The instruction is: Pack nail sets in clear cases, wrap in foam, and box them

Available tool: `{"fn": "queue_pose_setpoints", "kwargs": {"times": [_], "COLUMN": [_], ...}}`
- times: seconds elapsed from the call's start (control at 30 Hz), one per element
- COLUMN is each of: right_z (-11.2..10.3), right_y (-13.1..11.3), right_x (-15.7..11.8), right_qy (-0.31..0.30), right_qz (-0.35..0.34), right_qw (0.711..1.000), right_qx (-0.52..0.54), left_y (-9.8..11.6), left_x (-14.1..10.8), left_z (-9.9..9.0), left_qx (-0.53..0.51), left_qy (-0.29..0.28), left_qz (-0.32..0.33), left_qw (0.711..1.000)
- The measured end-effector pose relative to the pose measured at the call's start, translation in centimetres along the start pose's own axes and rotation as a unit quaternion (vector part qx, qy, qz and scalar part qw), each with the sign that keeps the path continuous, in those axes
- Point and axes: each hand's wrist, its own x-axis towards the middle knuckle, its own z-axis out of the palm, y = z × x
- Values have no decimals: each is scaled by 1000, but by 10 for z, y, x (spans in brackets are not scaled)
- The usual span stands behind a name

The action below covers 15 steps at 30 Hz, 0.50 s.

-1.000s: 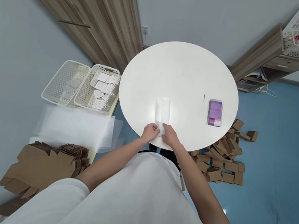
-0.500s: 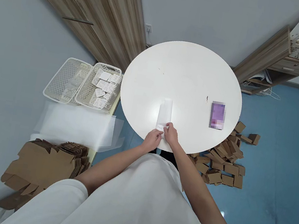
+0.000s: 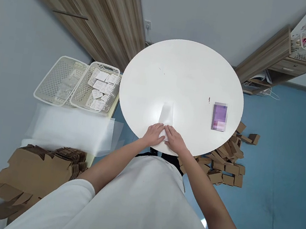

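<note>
A white, slightly see-through folded sheet [image 3: 166,113] lies on the round white table [image 3: 189,70], close to its near edge. My left hand [image 3: 153,134] rests on the sheet's near left part, fingers stretched forward and flat. My right hand [image 3: 176,139] presses on the near right part in the same way, its fingertips almost meeting those of the left. Between the two thumbs the sheet's near end shows; the rest of that end is under my palms. Neither hand grips anything.
A purple box-like item [image 3: 219,117], pixelated, lies at the table's right. Left stand white baskets [image 3: 96,86], one with paper slips, then translucent sheets [image 3: 72,127] and flattened cardboard boxes [image 3: 36,173]. Folded small cardboard boxes [image 3: 229,161] are heaped on the floor at right.
My fingers were bent and pinching at the sheet's near end; now both hands lie flatter on it, side by side. The whole view has shifted slightly.
</note>
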Motion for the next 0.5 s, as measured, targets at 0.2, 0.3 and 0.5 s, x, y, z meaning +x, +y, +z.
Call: {"fn": "queue_pose_setpoints", "kwargs": {"times": [0.2, 0.3, 0.5], "right_z": [-7, -15, -29], "right_y": [-1, -3, 3], "right_x": [-3, -8, 14], "right_qy": [-27, -46, -71], "right_qz": [15, 38, 121], "right_qw": [998, 991, 970], "right_qx": [56, 122, 198], "left_y": [1, -1, -5], "left_x": [-4, -14, -12], "left_z": [-25, -24, -4], "left_qx": [-117, -161, -147], "left_qy": [-86, -85, 23], "left_qz": [-51, -63, -102], "left_qw": [988, 981, 984]}}
